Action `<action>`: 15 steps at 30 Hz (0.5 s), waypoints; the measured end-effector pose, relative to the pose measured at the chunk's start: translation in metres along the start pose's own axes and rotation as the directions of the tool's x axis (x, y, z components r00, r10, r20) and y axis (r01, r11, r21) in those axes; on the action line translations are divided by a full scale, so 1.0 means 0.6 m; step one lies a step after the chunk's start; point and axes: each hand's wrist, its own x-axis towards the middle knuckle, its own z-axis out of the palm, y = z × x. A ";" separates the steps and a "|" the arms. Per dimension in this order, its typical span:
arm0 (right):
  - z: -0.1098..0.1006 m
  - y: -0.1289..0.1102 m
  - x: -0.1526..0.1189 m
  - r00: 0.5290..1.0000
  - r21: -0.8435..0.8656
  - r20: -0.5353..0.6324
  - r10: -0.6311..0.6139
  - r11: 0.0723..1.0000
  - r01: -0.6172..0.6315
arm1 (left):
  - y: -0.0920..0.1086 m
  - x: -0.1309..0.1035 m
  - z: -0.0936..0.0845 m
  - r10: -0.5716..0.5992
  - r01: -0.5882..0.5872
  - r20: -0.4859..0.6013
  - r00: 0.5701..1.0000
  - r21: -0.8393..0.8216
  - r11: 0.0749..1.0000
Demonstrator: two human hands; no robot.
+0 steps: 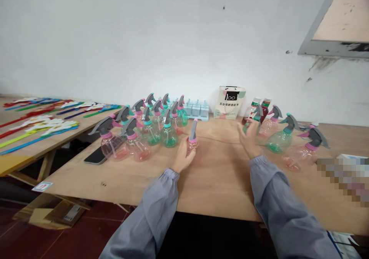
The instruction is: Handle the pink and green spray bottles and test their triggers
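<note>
My left hand (185, 154) is closed round a pink spray bottle (193, 145) with a grey trigger head, held upright over the middle of the table. On the right, my right hand (249, 136) has its fingers round a green spray bottle (245, 128), whose grey head (258, 110) shows above them; the hand hides most of its body. Several pink and green spray bottles (169, 136) stand in a group left of my left hand. To the right of my right hand, a pink bottle (269, 126), a green bottle (279, 140) and another pink bottle (300, 157) lean at a tilt.
A black phone (95, 156) lies by the leftmost bottles. Along the wall are a pale blue mould tray (198, 111), a printed paper box (230, 102) and red-labelled bottles (264, 107). The left table (17, 162) bears colourful flower-topped sticks (43, 130). A cardboard box (62, 213) sits below.
</note>
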 end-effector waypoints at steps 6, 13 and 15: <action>0.044 -0.175 -0.078 0.800 0.550 0.561 -0.211 0.817 -0.171 | 0.025 -0.009 0.025 -0.016 0.014 0.121 0.993 0.018 1.000; 0.068 -0.250 -0.091 0.731 0.637 0.659 -0.174 0.646 -0.421 | 0.054 -0.019 0.063 -0.136 0.155 -0.077 0.988 0.378 0.913; 0.066 -0.252 -0.082 0.721 0.662 0.666 -0.192 0.598 -0.452 | 0.055 -0.022 0.059 -0.037 0.051 -0.044 0.998 0.373 0.926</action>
